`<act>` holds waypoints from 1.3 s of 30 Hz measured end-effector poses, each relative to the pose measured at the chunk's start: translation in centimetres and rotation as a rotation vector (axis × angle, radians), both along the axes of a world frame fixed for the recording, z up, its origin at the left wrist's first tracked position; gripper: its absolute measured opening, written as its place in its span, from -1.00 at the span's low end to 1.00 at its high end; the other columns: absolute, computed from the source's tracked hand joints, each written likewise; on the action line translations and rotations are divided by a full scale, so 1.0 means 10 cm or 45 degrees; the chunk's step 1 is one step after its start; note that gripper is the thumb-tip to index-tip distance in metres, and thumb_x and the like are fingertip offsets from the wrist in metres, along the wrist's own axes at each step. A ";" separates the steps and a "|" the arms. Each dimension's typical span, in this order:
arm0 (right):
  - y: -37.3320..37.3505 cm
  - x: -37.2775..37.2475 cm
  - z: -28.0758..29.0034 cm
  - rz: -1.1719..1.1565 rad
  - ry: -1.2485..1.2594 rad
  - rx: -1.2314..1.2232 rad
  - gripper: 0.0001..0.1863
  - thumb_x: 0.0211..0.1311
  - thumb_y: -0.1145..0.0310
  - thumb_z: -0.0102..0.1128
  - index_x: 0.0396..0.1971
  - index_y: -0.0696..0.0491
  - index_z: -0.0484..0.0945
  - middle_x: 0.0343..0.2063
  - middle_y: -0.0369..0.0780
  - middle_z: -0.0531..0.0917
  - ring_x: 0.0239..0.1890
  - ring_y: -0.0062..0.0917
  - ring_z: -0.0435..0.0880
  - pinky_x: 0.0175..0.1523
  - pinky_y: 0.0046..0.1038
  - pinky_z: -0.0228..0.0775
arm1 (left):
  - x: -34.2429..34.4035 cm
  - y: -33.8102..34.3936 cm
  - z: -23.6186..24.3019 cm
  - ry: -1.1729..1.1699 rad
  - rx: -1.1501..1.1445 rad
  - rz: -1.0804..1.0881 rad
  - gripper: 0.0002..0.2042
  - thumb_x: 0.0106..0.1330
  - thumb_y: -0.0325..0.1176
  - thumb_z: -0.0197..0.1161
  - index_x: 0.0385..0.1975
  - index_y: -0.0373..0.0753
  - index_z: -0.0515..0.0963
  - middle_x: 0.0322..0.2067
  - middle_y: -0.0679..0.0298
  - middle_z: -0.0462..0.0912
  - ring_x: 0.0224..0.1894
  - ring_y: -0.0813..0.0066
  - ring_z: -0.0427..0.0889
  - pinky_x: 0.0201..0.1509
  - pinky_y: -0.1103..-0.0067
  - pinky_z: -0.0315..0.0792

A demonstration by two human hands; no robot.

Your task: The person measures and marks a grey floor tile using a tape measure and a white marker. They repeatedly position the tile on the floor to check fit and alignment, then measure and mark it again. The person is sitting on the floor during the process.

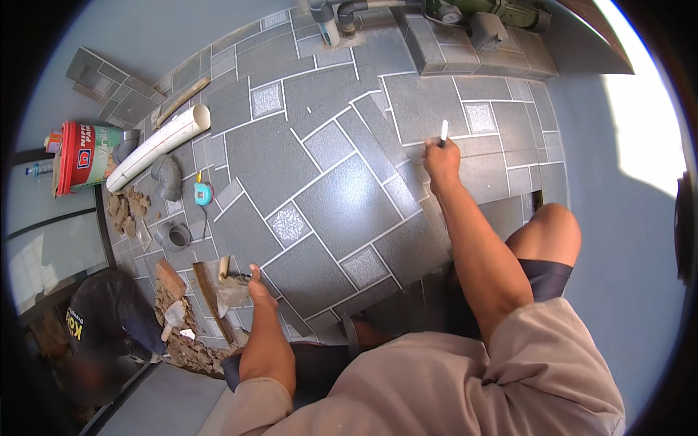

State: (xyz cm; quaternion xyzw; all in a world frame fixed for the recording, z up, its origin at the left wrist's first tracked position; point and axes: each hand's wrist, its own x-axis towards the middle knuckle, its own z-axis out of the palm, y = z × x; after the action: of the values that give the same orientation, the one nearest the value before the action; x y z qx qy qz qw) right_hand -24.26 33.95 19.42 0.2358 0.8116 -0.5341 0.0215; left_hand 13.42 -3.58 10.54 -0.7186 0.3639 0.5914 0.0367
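Note:
My right hand [442,163] is closed round a marker [443,134] with a white upper part and a dark lower part. It is above the far right edge of a large grey floor tile [349,196] with white lines and small patterned squares. This tile lies turned at an angle over the similar floor tiling. My left hand [262,292] is at the tile's near left edge, thumb showing, its other fingers mostly hidden. Beside that hand is a trowel with a wooden handle [224,267], its blade smeared with mortar.
A white pipe [160,145], grey elbow [167,178], turquoise tape measure [203,192] and paint bucket [87,156] stand or lie at left. Mortar rubble [193,349] and another trowel [174,317] are near a person in black [109,312]. A green pump [502,14] sits on a tiled ledge.

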 end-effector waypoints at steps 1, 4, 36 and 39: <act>0.12 0.37 0.04 -0.078 0.045 0.023 -0.85 0.44 0.34 0.16 -0.24 0.12 0.51 -0.62 -0.31 0.53 -0.63 -0.58 0.44 -0.55 -0.41 0.27 | 0.02 -0.01 0.03 -0.001 -0.017 -0.004 0.09 0.23 0.33 0.32 0.55 -0.35 0.02 0.57 -0.03 0.01 0.58 -0.07 0.00 0.59 -0.03 -0.22; 0.35 1.39 0.48 -0.434 -0.573 -0.060 -0.85 0.44 0.38 0.12 -0.11 0.11 0.49 -0.43 -0.23 0.55 -0.48 -0.52 0.53 -0.48 -0.37 0.33 | 0.06 -0.02 0.04 -0.078 -0.056 0.070 0.13 0.20 0.28 0.39 0.57 -0.33 -0.03 0.59 -0.04 -0.08 0.60 -0.04 -0.04 0.60 -0.02 -0.25; 0.83 2.40 0.21 -0.626 -0.795 -0.242 -0.80 0.40 0.49 0.07 -0.09 0.28 0.41 -0.28 -0.02 0.60 -0.39 -0.24 0.73 -0.33 -0.31 0.70 | -0.46 -0.02 0.22 0.042 -0.222 0.115 0.03 0.22 0.04 0.49 0.54 -0.34 0.02 0.57 -0.01 -0.02 0.58 0.00 0.03 0.61 0.02 -0.21; 0.82 2.39 0.23 -0.607 -0.807 -0.219 -0.78 0.46 0.43 0.05 -0.10 0.32 0.41 -0.31 -0.01 0.60 -0.43 -0.25 0.73 -0.35 -0.32 0.70 | -0.48 -0.02 0.22 0.016 -0.271 0.201 -0.06 0.25 -0.04 0.50 0.47 -0.47 0.16 0.53 -0.04 0.11 0.52 -0.02 0.18 0.60 0.02 -0.11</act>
State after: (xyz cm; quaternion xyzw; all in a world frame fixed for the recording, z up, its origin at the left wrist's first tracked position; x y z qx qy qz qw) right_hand -0.37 42.10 21.73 0.5676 0.6396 -0.4911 0.1659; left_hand 8.64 -3.74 12.73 -0.7410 0.3672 0.5551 -0.0886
